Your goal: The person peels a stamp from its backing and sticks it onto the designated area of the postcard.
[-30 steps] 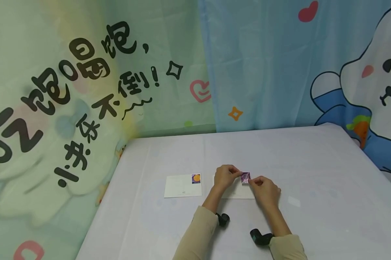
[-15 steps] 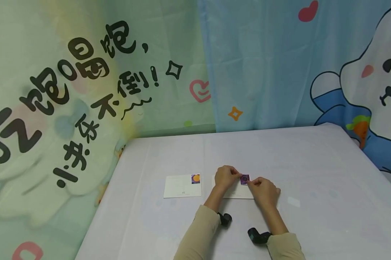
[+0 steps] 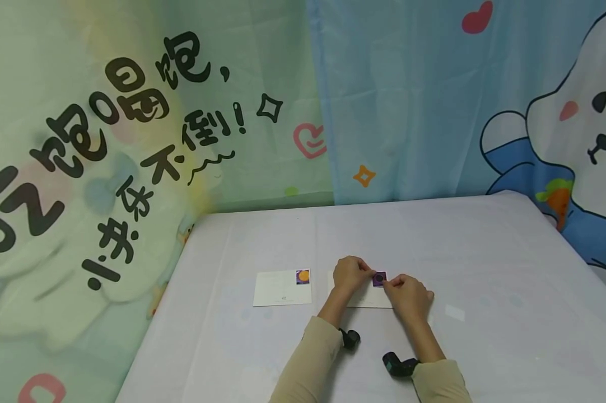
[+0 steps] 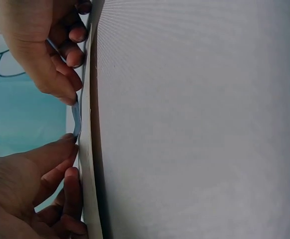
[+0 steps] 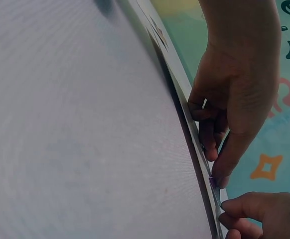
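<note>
A small square purple stamp (image 3: 379, 279) with a dark round print is over the top right corner of a white card (image 3: 368, 300). My left hand (image 3: 350, 274) pinches the stamp's left edge between thumb and finger. At its lower right edge, my right hand (image 3: 411, 296) pinches it too. In the left wrist view the stamp (image 4: 77, 119) appears side-on and slightly bent between both thumbs, close to the card's surface. Whether it lies fully flat on the card cannot be seen. The hands cover parts of the card.
Left of the hands lies another white card (image 3: 275, 290), with an orange and purple stamp (image 3: 303, 276) at its top right corner. A small pale, glossy patch (image 3: 455, 313) shows on the white table (image 3: 525, 336) at right. Printed curtains (image 3: 409, 101) hang behind.
The stamp has gone from tilted, with a bright sheen, to lying flatter and slightly lower over the card. Both hands moved down a little and keep their pinch.
</note>
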`<action>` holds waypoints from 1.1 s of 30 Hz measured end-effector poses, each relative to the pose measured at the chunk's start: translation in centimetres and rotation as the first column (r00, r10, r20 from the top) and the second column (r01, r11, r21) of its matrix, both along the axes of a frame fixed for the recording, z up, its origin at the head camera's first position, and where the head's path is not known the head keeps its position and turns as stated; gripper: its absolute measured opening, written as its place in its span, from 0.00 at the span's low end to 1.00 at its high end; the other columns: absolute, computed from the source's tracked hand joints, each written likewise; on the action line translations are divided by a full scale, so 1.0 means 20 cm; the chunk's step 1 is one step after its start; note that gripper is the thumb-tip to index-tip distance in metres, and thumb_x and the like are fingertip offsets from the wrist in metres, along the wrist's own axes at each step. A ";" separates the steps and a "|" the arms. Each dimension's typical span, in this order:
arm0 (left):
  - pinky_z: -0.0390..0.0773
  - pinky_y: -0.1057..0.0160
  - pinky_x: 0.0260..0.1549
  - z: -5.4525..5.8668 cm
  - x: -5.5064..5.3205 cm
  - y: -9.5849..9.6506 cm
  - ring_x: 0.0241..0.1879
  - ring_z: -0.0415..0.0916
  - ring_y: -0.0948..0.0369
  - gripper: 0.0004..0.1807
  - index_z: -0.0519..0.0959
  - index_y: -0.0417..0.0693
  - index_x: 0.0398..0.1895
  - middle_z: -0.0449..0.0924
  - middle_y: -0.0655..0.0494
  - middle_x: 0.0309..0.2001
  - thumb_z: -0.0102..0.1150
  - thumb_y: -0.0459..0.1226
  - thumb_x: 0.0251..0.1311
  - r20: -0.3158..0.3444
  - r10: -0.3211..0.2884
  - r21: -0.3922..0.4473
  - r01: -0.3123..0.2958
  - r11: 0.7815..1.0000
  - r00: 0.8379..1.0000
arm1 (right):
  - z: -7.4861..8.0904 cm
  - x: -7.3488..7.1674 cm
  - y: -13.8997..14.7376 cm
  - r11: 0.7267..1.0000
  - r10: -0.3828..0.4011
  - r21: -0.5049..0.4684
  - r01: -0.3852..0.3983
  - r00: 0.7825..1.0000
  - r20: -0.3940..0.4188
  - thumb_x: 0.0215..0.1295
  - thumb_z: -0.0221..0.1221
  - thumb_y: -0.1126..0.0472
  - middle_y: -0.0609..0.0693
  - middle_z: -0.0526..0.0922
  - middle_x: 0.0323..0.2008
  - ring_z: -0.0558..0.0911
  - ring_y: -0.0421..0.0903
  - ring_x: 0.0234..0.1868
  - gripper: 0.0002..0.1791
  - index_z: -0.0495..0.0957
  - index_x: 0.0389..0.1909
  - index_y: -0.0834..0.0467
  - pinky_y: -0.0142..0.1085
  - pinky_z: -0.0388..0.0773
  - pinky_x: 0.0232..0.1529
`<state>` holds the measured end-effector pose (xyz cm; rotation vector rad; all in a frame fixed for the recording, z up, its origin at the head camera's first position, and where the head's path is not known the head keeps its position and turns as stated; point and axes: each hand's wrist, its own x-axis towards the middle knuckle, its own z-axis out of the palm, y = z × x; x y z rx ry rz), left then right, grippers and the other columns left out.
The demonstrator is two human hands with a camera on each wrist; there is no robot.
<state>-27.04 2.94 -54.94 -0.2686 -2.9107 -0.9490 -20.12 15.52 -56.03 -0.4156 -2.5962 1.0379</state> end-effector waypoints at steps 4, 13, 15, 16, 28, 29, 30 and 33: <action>0.64 0.72 0.17 0.01 0.00 0.00 0.18 0.68 0.69 0.09 0.84 0.53 0.16 0.76 0.65 0.17 0.72 0.46 0.43 0.002 0.003 -0.004 -0.003 1.000 1.000 | 0.00 0.00 0.00 1.000 -0.003 0.002 0.003 1.000 -0.001 0.52 0.63 0.55 0.49 0.79 0.18 0.76 0.52 0.25 0.11 0.80 0.19 0.58 0.49 0.55 0.33; 0.64 0.71 0.17 0.01 0.00 0.01 0.17 0.67 0.69 0.10 0.83 0.54 0.15 0.74 0.67 0.15 0.72 0.46 0.42 0.027 0.016 0.006 -0.016 1.000 0.999 | 0.00 -0.01 -0.01 1.000 -0.008 0.007 0.008 1.000 0.014 0.52 0.64 0.56 0.50 0.79 0.17 0.76 0.53 0.25 0.11 0.79 0.19 0.59 0.49 0.55 0.34; 0.64 0.71 0.17 0.01 0.01 0.01 0.17 0.67 0.69 0.10 0.82 0.54 0.14 0.74 0.67 0.15 0.72 0.45 0.42 0.027 0.020 0.007 -0.020 1.000 0.999 | 0.00 -0.01 -0.01 1.000 -0.007 0.007 0.007 1.000 0.014 0.52 0.64 0.56 0.50 0.78 0.17 0.75 0.53 0.25 0.11 0.79 0.19 0.59 0.49 0.55 0.34; 0.64 0.71 0.17 0.01 0.01 0.01 0.17 0.67 0.69 0.10 0.82 0.54 0.14 0.74 0.67 0.15 0.72 0.45 0.42 0.029 0.021 0.008 -0.022 1.000 0.999 | 0.00 -0.01 -0.01 1.000 -0.006 0.008 0.006 1.000 0.014 0.52 0.64 0.56 0.50 0.78 0.17 0.75 0.53 0.25 0.11 0.79 0.19 0.59 0.49 0.55 0.34; 0.64 0.70 0.17 -0.01 0.00 0.02 0.17 0.66 0.69 0.11 0.81 0.54 0.14 0.73 0.67 0.14 0.72 0.46 0.42 0.018 0.028 0.011 -0.028 1.000 0.999 | 0.00 0.00 -0.01 1.000 -0.010 0.027 0.010 1.000 -0.006 0.51 0.64 0.58 0.52 0.79 0.18 0.76 0.55 0.25 0.10 0.78 0.18 0.59 0.50 0.56 0.34; 0.64 0.71 0.16 -0.01 0.00 0.02 0.17 0.66 0.69 0.11 0.81 0.54 0.14 0.73 0.67 0.14 0.72 0.46 0.42 0.019 0.029 0.011 -0.029 1.000 0.999 | 0.00 0.00 -0.01 1.000 -0.011 0.028 0.012 1.000 -0.005 0.51 0.65 0.57 0.52 0.79 0.18 0.76 0.55 0.25 0.10 0.78 0.18 0.59 0.50 0.56 0.34; 0.64 0.71 0.16 -0.01 0.00 0.02 0.17 0.66 0.69 0.11 0.81 0.54 0.14 0.73 0.67 0.14 0.72 0.46 0.42 0.021 0.030 0.013 -0.030 0.999 0.999 | 0.00 0.00 -0.01 1.000 -0.013 0.027 0.013 1.000 -0.003 0.51 0.65 0.57 0.52 0.79 0.18 0.76 0.55 0.25 0.10 0.78 0.18 0.59 0.49 0.55 0.34; 0.64 0.70 0.16 -0.01 0.00 0.01 0.17 0.66 0.69 0.11 0.81 0.54 0.14 0.72 0.67 0.14 0.72 0.46 0.42 0.025 0.035 0.017 -0.035 0.999 0.999 | 0.00 0.00 -0.02 1.000 -0.013 0.026 0.013 1.000 0.002 0.51 0.65 0.57 0.52 0.79 0.18 0.76 0.55 0.26 0.11 0.78 0.19 0.59 0.49 0.55 0.33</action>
